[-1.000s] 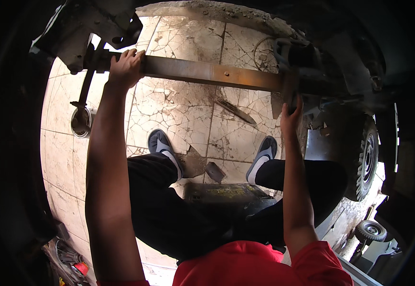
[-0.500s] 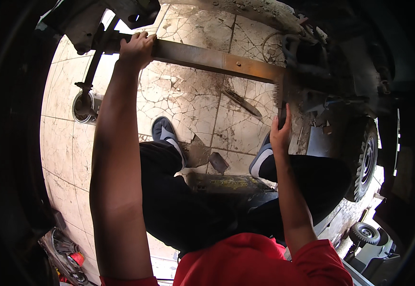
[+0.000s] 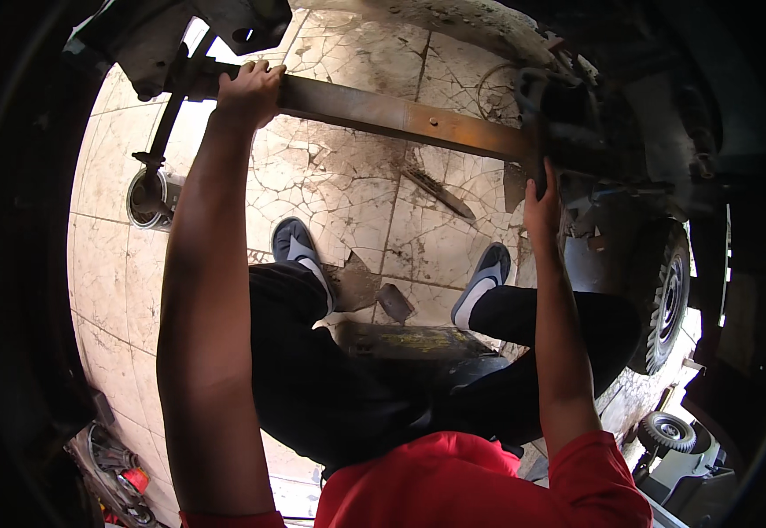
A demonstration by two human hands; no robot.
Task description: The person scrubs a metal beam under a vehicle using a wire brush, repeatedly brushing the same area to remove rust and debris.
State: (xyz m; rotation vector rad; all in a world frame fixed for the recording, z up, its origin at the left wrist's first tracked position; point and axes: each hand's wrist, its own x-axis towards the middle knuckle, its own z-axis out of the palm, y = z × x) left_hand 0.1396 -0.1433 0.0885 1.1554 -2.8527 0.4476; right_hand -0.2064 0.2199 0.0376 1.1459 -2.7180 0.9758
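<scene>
A long flat metal beam (image 3: 365, 111), grey on the left and rusty orange toward the right, spans the upper part of the view under a vehicle. My left hand (image 3: 249, 93) is closed over the beam near its left end, fingers across the top. In my right hand (image 3: 541, 209) is a dark wire brush (image 3: 537, 148), held by its handle and reaching up to the beam's rusty right end. Shadow hides much of the brush, and its bristles are hard to make out now.
On the cracked tile floor (image 3: 357, 194) between my feet lies a long narrow scrap (image 3: 438, 192). A broken dark piece (image 3: 394, 304) lies closer to me. Dark vehicle parts (image 3: 568, 110) crowd the right. A wheel (image 3: 667, 295) stands at right, and a lamp (image 3: 119, 480) lies lower left.
My right hand has moved up and to the right with the wire brush, from below the beam to its right end. My left hand keeps its hold on the beam.
</scene>
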